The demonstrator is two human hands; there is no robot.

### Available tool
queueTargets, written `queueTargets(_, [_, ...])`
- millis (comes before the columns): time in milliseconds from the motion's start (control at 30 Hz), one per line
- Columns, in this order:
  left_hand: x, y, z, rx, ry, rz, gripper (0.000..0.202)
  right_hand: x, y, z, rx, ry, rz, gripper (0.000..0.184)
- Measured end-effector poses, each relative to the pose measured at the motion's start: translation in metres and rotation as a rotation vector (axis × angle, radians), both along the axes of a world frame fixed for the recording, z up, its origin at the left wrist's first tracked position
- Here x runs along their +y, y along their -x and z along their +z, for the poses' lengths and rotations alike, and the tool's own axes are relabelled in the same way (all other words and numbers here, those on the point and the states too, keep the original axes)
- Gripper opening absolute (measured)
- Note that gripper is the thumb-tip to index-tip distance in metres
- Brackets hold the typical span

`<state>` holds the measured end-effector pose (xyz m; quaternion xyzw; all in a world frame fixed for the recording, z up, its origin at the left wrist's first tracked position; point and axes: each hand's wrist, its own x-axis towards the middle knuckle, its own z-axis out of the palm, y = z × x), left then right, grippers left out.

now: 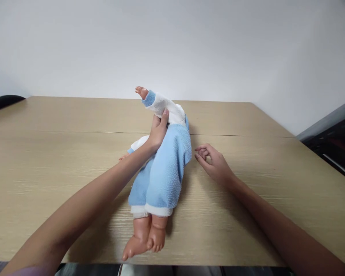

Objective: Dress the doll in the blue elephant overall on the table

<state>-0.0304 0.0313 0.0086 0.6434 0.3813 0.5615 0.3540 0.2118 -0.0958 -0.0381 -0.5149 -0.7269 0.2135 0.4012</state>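
A baby doll point(161, 172) in a light blue and white fleece suit lies on a wooden table point(60, 153), its bare feet toward me at the near edge. One white sleeve with a blue cuff sticks up at the far end, a small doll hand showing. My left hand point(158, 132) is closed around the doll's upper body by that raised sleeve. My right hand point(211, 161) rests on the table just right of the doll, fingers loosely curled and apart, holding nothing.
A plain white wall stands behind the table. A dark rounded chair back point(2, 101) shows at the far left edge. At the right, beyond the table's edge, lies dark furniture point(333, 149).
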Motion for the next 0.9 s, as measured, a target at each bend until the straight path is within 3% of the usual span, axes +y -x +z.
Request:
queueTargets(233, [-0.009,-0.025,0.002,0.054,-0.108,-0.003,0.050,0.018,-0.014,-0.012,0.462,0.249,-0.049,0.043])
queueTargets(433, [-0.012,-0.050,0.000,0.338,-0.315,0.000,0.036,0.025,-0.030,0.002,0.826,0.541,0.023,0.058])
queueTargets(633, [-0.028,-0.066,0.004,0.711,-0.410,-0.064,0.037,0.028,-0.048,0.011,0.893,0.713,0.137,0.079])
queueTargets(800, [-0.043,-0.041,0.014,0.782,-0.507,-0.012,0.052,0.030,-0.060,0.003,0.965,0.744,0.235,0.077])
queueTargets(900, [-0.038,0.000,0.010,0.784,-0.393,0.103,0.044,0.029,-0.063,0.004,0.758,0.685,0.222,0.060])
